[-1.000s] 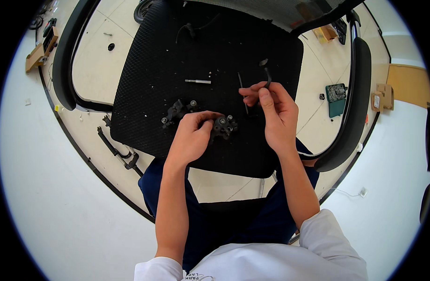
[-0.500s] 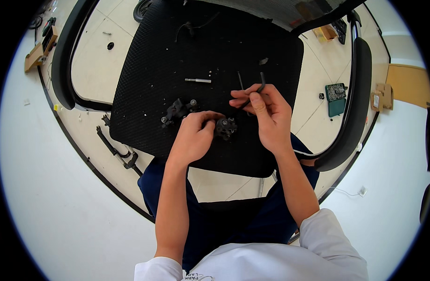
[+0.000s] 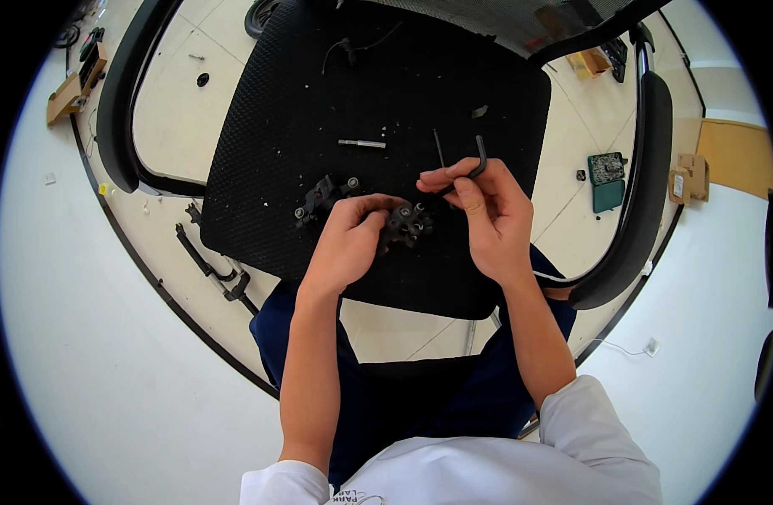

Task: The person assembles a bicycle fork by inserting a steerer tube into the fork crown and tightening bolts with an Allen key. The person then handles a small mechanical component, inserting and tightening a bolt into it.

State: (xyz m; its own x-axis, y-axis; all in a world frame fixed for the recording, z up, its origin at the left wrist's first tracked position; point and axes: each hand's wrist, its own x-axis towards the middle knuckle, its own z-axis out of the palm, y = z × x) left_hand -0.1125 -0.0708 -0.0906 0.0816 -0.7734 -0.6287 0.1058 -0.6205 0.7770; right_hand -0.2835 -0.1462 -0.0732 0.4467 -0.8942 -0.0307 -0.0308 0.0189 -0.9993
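My left hand (image 3: 353,240) is closed round a black brake caliper (image 3: 410,223) with bolt heads on its face, just above the chair seat (image 3: 268,151). In my right hand (image 3: 500,219) a black hex key (image 3: 482,151) is pinched between thumb and fingers, its bent short end pointing up. The key's other end lies close to the caliper; whether it touches a bolt I cannot tell. A second, similar black caliper (image 3: 323,195) rests on the seat left of my left hand. Beyond it lies a silver bit shaft (image 3: 362,143). A thin dark rod (image 3: 438,147) lies beyond my right fingers.
Black armrests (image 3: 117,101) flank the seat. A cabled black part (image 3: 349,50) lies far back on it. On the floor are a green case (image 3: 607,194) at right and a black fork-like frame part (image 3: 209,265) at left. Cardboard boxes (image 3: 689,177) stand by the right wall.
The caliper in my left hand has risen slightly and tilted, showing more of its bolted face. My right hand has shifted a little right with the hex key.
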